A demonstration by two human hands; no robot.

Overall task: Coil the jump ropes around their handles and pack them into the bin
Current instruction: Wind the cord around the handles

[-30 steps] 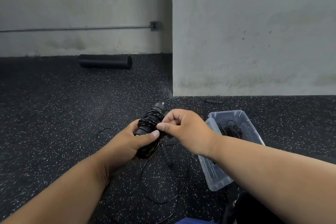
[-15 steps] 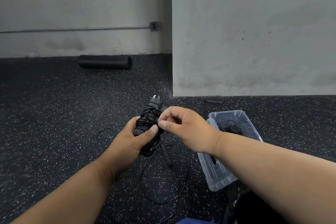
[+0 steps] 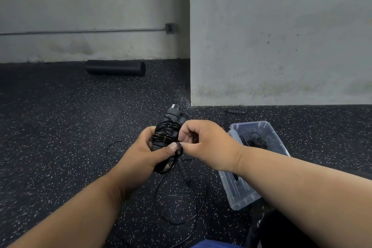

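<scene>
Since the earlier frames the right hand [image 3: 209, 145] has dropped a little, from the middle of the coil to its lower edge, where thumb and forefinger now pinch a loop of black cord [image 3: 179, 148] against the left thumb. The left hand [image 3: 145, 155] grips the paired jump rope handles [image 3: 173, 121] from below, fingers curled round them; the handles tilt up and away, with the cord wound round their middle. The lower ends of the handles are hidden inside the left palm.

A second rope [image 3: 184, 171] lies loose on the speckled floor [image 3: 60, 127] beneath the hands, its cord looping toward the bottom edge, partly covered by the forearms. A clear plastic bin [image 3: 237, 195] sits on the floor just right of the hands, holding dark tangled cord that is hard to make out; the right forearm crosses over it. A black foam roller [image 3: 115, 67] lies by the far wall.
</scene>
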